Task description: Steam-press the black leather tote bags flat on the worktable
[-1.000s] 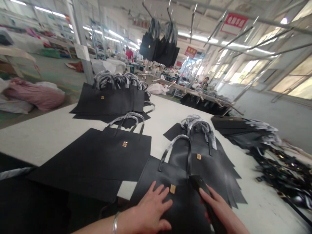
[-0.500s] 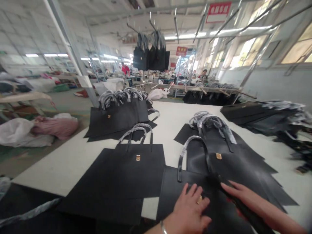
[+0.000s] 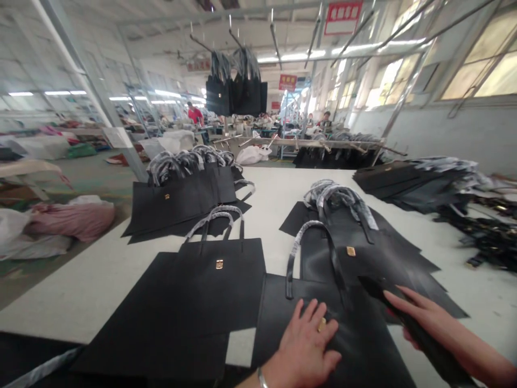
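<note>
My left hand [image 3: 304,340] lies with fingers spread on a black bag panel [image 3: 278,302] near the table's front edge. One arched handle [image 3: 291,258], partly wrapped in clear film, rises from that panel. A small gold piece [image 3: 321,324] shows at my fingers; whether it is a ring or the panel's clasp I cannot tell. To the right, my right hand [image 3: 420,312] is closed around a long black object [image 3: 430,342] with a narrow tip, its kind unclear. The tip is over the panel's right side. Left of my hands lies another black bag panel [image 3: 194,296] with a gold clasp and handles.
Black bag pieces with wrapped handles [image 3: 351,205] lie behind my hands. Another stack [image 3: 181,194] sits at the back left, and a dark pile [image 3: 404,183] at the right. The white table [image 3: 266,188] runs ahead; finished-looking bags [image 3: 246,97] hang above its far end.
The view has turned slightly right. The tip of the black object in my right hand has lifted away from the handle's base, while my left hand stays on the panel.
</note>
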Tool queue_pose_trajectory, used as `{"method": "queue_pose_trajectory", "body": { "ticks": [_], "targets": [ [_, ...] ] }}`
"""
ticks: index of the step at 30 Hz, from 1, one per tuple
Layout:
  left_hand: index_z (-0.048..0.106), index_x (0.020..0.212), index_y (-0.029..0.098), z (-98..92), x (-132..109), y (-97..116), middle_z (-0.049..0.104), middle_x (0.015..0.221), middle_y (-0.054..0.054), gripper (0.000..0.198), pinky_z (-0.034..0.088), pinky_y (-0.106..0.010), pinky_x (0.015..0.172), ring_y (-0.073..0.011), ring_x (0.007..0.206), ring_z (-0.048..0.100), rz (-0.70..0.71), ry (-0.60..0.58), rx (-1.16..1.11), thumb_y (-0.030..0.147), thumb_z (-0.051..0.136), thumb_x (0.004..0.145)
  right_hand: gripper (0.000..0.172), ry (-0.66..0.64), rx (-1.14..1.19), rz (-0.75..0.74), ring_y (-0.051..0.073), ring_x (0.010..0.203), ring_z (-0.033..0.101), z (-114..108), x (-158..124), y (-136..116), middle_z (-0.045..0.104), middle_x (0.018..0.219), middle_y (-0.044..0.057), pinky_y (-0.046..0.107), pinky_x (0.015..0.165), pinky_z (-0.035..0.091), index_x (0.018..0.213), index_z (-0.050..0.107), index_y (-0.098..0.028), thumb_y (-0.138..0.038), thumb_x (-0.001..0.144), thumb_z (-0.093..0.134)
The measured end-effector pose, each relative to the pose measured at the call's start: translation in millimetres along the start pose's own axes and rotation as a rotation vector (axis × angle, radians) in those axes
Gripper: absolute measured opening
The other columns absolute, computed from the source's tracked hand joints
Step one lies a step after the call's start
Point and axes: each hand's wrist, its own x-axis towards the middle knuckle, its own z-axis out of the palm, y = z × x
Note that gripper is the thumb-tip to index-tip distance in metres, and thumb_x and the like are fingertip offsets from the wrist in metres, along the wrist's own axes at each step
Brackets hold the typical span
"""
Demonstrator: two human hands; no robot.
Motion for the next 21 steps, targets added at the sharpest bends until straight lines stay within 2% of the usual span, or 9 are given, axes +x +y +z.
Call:
{"method": "queue_pose_trajectory", "body": {
  "ticks": [3,5,11,17,19,21],
  "targets": [
    [0.034,0.141,0.031,-1.6,0.5,0.1,0.022,0.153,-0.005,0.056,0.013,-0.054,0.114,-0.0266,0.141,0.016,0.009,-0.02,0.022,0.056,0.039,0.091,0.058,-0.078,0.074,0.159,0.015,0.038,0.052,-19.7,2.7,22.2,0.062,0.071,0.004,0.023,0.029,0.037,0.118,0.046,-0.025,-0.061,0.075,0.061],
    [0.033,0.142,0.03,-3.0,1.5,0.5,0.022,0.153,-0.005,0.057,0.012,-0.054,0.114,-0.0262,0.141,0.015,0.018,-0.041,0.021,0.057,0.037,0.092,0.056,-0.124,0.064,0.195,0.014,0.036,0.051,-20.3,7.3,28.9,0.062,0.069,0.004,0.023,0.027,0.034,0.114,0.047,-0.026,-0.063,0.075,0.06],
    [0.035,0.14,0.031,-6.7,3.7,4.3,0.022,0.153,-0.005,0.056,0.01,-0.053,0.115,-0.0253,0.142,0.013,-0.017,-0.058,0.004,0.059,0.034,0.092,0.043,-0.127,0.12,0.098,0.009,0.039,0.051,-8.8,8.6,7.0,0.061,0.068,0.002,0.018,0.032,0.037,0.103,0.05,-0.021,-0.056,0.08,0.06],
    [0.033,0.142,0.032,-7.7,3.8,4.9,0.021,0.153,-0.004,0.056,0.01,-0.053,0.115,-0.0245,0.142,0.013,-0.002,-0.077,0.023,0.058,0.031,0.093,0.049,-0.129,0.123,0.246,0.013,0.037,0.051,-21.7,6.5,19.0,0.062,0.065,0.004,0.021,0.029,0.037,0.107,0.047,-0.021,-0.06,0.08,0.056],
    [0.032,0.142,0.032,-6.2,4.4,4.9,0.021,0.153,-0.004,0.055,0.01,-0.053,0.115,-0.0249,0.142,0.014,0.003,-0.077,0.048,0.057,0.033,0.093,0.045,-0.158,0.119,0.202,0.012,0.036,0.05,-19.7,10.6,18.6,0.062,0.065,0.003,0.02,0.029,0.037,0.103,0.048,-0.02,-0.057,0.081,0.057],
    [0.033,0.142,0.033,-3.9,4.7,4.4,0.023,0.153,-0.004,0.055,0.011,-0.053,0.114,-0.0259,0.141,0.016,0.001,-0.076,0.073,0.056,0.036,0.092,0.041,-0.147,0.092,0.096,0.012,0.036,0.051,-15.6,14.0,13.1,0.061,0.065,0.001,0.021,0.031,0.039,0.103,0.049,-0.02,-0.053,0.081,0.059]
  ]
}}
